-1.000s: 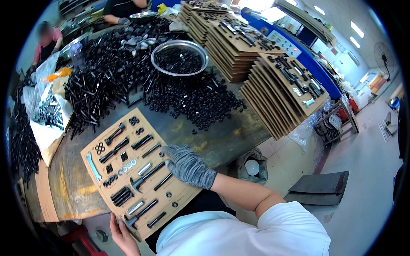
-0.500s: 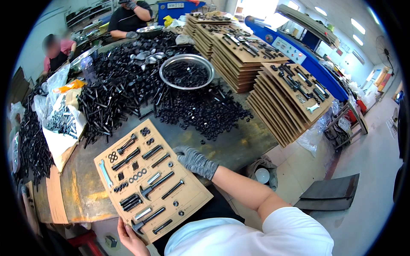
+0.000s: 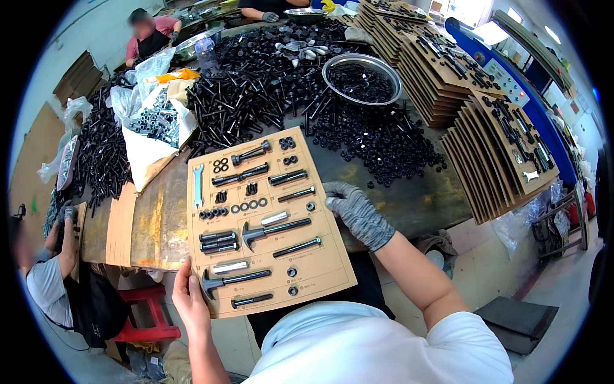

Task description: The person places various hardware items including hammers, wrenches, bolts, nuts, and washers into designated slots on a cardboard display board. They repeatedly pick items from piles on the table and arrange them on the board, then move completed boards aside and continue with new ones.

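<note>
I hold a brown cardboard panel (image 3: pixel 326 272) by its two sides, tilted up over the table's near edge. My bare left hand (image 3: pixel 190 297) grips its lower left edge. At its right edge, my right hand (image 3: pixel 357 214), in a grey knitted glove, is closed on the board. Fixed to the panel are a light-blue open-ended wrench (image 3: pixel 198 185), black bolts (image 3: pixel 297 247), T-headed bolts (image 3: pixel 276 234), silver sleeves (image 3: pixel 230 267), washers (image 3: pixel 249 205) and nuts (image 3: pixel 292 272).
Heaps of black bolts (image 3: pixel 236 96) and nuts (image 3: pixel 384 144) cover the table behind the panel. A metal bowl (image 3: pixel 398 96) and a bag of silver nuts (image 3: pixel 153 150) stand among them. Filled boards are stacked (image 3: pixel 476 182) at right. Co-workers sit left and far; a red stool (image 3: pixel 147 313) is lower left.
My view has swung left, so the table and stacks appear farther right. The panel now sits straighter and more to the right in view, still between both hands.
</note>
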The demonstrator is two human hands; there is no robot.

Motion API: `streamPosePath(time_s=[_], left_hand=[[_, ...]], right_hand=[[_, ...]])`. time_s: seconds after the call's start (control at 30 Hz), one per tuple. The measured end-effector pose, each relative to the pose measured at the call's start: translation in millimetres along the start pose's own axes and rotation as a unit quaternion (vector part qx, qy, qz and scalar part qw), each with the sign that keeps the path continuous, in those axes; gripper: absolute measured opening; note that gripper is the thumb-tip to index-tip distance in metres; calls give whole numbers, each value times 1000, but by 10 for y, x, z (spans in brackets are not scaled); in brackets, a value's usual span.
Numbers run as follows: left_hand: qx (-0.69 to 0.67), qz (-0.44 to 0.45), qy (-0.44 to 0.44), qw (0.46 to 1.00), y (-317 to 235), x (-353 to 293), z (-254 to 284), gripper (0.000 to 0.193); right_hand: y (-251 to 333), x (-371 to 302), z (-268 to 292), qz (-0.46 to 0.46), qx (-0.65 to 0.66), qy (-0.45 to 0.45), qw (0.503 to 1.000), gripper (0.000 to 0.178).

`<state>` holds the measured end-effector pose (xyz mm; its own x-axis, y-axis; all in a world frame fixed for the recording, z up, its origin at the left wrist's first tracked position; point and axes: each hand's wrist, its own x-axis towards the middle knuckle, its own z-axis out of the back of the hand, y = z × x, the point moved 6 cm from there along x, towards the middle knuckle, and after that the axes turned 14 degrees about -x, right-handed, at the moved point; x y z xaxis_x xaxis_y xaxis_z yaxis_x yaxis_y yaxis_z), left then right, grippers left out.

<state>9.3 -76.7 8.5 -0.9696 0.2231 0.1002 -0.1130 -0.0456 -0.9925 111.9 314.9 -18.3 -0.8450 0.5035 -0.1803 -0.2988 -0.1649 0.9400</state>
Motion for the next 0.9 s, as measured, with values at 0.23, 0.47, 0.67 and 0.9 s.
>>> streamPosePath(time_s=[0.23, 0.47, 0.67, 0.9], left_hand=[[-18, -15, 70, 997, -671, 470, -204, 39], [-45, -71, 197, 977, -1408, 1040, -995, 37], [-79, -33, 331, 940, -1918, 1387, -2167, 37], [-83, -26, 497, 863, -2267, 1404, -4019, 40]], right_hand=[[396, -252, 433, 40, 101, -17, 994, 35], [865, -711, 1258, 94, 157, -115, 976, 38], [1085, -1218, 2052, 84, 195, -244, 946, 39], [917, -1834, 3125, 99, 175, -392, 898, 42]])
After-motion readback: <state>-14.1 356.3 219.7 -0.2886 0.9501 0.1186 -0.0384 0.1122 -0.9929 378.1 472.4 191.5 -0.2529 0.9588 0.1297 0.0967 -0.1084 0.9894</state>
